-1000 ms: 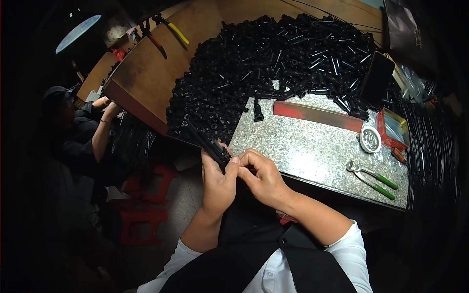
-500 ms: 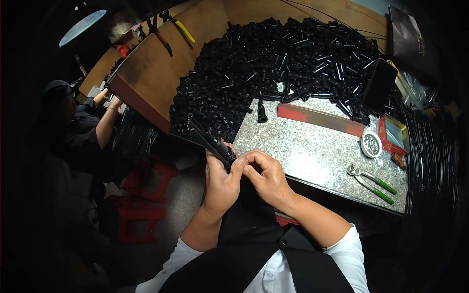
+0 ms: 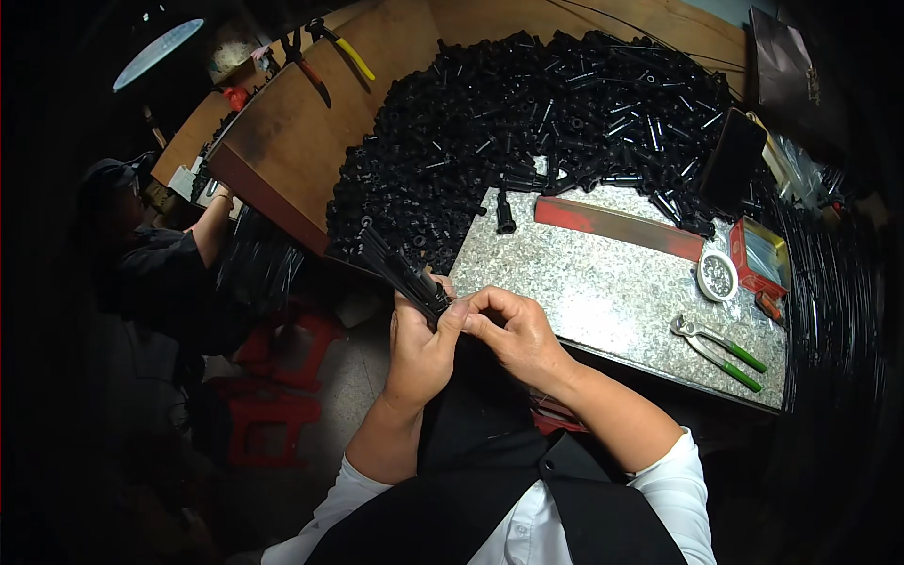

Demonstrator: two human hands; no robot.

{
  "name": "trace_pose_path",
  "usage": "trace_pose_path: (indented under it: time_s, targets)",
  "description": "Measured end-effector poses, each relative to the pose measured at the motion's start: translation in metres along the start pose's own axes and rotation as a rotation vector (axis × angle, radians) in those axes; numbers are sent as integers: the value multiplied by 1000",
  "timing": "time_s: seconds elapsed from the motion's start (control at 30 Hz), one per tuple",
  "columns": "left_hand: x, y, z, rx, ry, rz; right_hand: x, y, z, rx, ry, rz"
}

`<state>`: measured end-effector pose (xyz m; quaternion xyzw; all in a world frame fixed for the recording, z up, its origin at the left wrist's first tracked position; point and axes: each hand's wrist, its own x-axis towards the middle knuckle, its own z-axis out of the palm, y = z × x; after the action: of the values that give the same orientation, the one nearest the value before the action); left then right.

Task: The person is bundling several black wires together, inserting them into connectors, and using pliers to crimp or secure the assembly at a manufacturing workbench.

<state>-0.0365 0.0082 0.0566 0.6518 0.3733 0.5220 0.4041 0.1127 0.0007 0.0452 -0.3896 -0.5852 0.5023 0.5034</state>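
Observation:
My left hand (image 3: 420, 356) is wrapped round a bundle of slim black ribs (image 3: 399, 269), like those of an umbrella. It slants up and left from my fist, out over the edge of a big heap of black parts. Beside its lower end, my right hand (image 3: 516, 337) is closed in a pinch, thumb and forefinger together against the left thumb. What sits between those fingertips is too small to make out. The heap of black tubular parts (image 3: 556, 113), some with shiny metal tubes, fills the back of the bench.
On the speckled bench top (image 3: 565, 273) lie a red-and-grey bar (image 3: 617, 228), a white cup of small metal bits (image 3: 717, 276), a red box (image 3: 761, 256) and green-handled pincers (image 3: 720, 352). More pliers (image 3: 344, 52) hang on a wooden partition (image 3: 282, 122). A co-worker (image 3: 151, 235) sits at left.
Both my hands have shifted very slightly, with the bundle still in the left and the right still pinching. The co-worker's arms and head have moved a little.

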Motion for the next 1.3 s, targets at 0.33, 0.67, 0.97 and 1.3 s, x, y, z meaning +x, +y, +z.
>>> trace_pose_path:
  time_s: [0.33, 0.67, 0.97, 1.3]
  targets:
    - [-3, -2, 6, -85, 33, -36, -3, 2, 8, -211, 68, -186]
    - [3, -2, -16, -344, -135, -107, 3, -4, -2, -56, -88, -144]
    - [0, -3, -12, -277, -117, -62, 1, -6, 0, -32, -19, -73]
    - [2, 0, -16, -251, -166, -99, 0, 1, -1, 12, -25, -109]
